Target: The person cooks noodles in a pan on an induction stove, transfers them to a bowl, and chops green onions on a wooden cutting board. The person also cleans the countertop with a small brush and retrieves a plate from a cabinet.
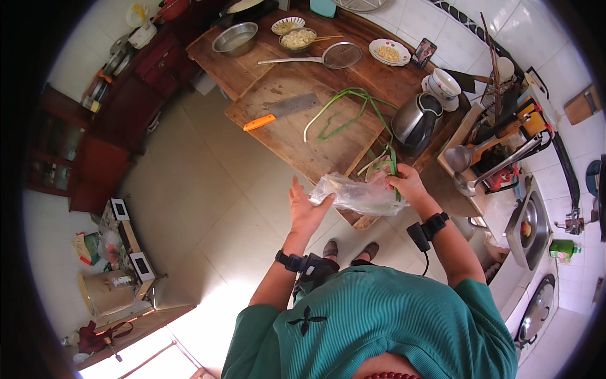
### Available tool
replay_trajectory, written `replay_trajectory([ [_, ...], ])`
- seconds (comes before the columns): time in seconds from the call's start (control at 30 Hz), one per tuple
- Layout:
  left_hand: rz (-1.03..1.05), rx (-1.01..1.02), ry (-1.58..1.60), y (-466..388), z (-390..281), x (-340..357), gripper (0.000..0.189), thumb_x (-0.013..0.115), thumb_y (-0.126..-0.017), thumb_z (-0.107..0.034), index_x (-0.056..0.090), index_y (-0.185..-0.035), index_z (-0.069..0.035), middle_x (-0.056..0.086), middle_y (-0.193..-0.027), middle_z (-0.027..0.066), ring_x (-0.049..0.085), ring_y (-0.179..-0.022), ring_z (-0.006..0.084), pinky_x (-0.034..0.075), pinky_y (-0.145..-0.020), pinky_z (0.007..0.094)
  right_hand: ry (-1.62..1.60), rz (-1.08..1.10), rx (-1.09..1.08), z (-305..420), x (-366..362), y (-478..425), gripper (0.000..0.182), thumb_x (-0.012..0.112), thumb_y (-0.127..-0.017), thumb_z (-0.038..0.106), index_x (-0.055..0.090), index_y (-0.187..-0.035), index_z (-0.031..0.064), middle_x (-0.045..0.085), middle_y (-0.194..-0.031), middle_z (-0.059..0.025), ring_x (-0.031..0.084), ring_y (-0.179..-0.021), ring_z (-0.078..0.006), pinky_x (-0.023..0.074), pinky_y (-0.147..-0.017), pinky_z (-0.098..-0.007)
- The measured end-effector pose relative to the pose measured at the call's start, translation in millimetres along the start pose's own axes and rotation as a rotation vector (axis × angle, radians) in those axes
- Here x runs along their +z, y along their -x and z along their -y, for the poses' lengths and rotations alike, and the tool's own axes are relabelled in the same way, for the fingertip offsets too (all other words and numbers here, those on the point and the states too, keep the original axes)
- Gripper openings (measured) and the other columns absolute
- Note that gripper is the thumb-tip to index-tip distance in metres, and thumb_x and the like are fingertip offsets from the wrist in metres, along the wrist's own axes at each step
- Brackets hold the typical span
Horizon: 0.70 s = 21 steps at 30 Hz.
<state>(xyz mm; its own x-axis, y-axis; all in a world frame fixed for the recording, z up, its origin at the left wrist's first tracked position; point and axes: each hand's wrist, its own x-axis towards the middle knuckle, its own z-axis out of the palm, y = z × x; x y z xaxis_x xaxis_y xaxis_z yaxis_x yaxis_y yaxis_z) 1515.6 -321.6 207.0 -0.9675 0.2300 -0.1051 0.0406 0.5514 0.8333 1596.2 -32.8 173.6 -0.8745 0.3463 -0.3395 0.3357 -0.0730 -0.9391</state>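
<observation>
My right hand (pixel 408 184) grips green scallion leaves (pixel 393 163) at the near right side of the wooden table, over a clear plastic bag (pixel 357 196). Pale scallion stalks show at the bag's right end, partly hidden by my fingers. Against the bag's left end is my left hand (pixel 305 211), fingers spread and thumb over the film; whether it pinches the plastic is unclear. More scallions (pixel 350 91) lie bent across the far right part of the wooden cutting board (pixel 293 102). A cleaver (pixel 284 111) with an orange handle rests on the board's left side.
Behind the board are a skimmer (pixel 341 55), a metal basin (pixel 235 40), a bowl with chopsticks (pixel 297 39), a plate of chopped food (pixel 389 52) and a propped phone (pixel 423 52). An electric kettle (pixel 415 124) stands right of the scallions. Ladles (pixel 466 182) hang near the sink (pixel 532 227).
</observation>
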Motion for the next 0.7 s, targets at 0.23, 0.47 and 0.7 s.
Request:
replay_trajectory([
  [0.23, 0.038, 0.105, -0.467, -5, -20, 28, 0.061, 0.074, -0.073, -0.034, 0.052, -0.118, 0.001, 0.059, -0.102, 0.0233, 0.061, -0.090, 0.0382, 0.051, -0.079, 0.0434, -0.106, 0.004, -0.072, 42, 7, 35, 0.015, 0.062, -0.085, 0.001, 0.064, -0.100, -0.0007, 0.062, -0.079, -0.0016, 0.056, -0.066, -0.0099, 0.0458, -0.060, -0.0232],
  [0.47, 0.018, 0.302, -0.348, -22, -9, 26, 0.018, 0.067, -0.076, -0.020, 0.063, -0.081, -0.003, 0.065, -0.086, 0.0153, 0.062, -0.072, 0.0317, 0.051, -0.066, 0.0397, -0.187, 0.076, -0.202, 69, -18, 46, 0.012, 0.061, -0.088, 0.002, 0.063, -0.099, 0.0007, 0.063, -0.085, -0.0023, 0.056, -0.073, -0.0095, 0.0468, -0.066, -0.0243],
  [0.7, 0.476, -0.246, 0.938, -21, -68, 4, 0.015, 0.050, -0.095, -0.010, 0.063, -0.098, -0.003, 0.067, -0.103, 0.0071, 0.057, -0.065, 0.0093, 0.039, -0.046, 0.0211, 0.381, 0.054, -0.857, 91, 17, 62, 0.022, 0.051, -0.087, -0.005, 0.058, -0.107, 0.0010, 0.063, -0.098, -0.0098, 0.061, -0.087, -0.0228, 0.0494, -0.078, -0.0338],
])
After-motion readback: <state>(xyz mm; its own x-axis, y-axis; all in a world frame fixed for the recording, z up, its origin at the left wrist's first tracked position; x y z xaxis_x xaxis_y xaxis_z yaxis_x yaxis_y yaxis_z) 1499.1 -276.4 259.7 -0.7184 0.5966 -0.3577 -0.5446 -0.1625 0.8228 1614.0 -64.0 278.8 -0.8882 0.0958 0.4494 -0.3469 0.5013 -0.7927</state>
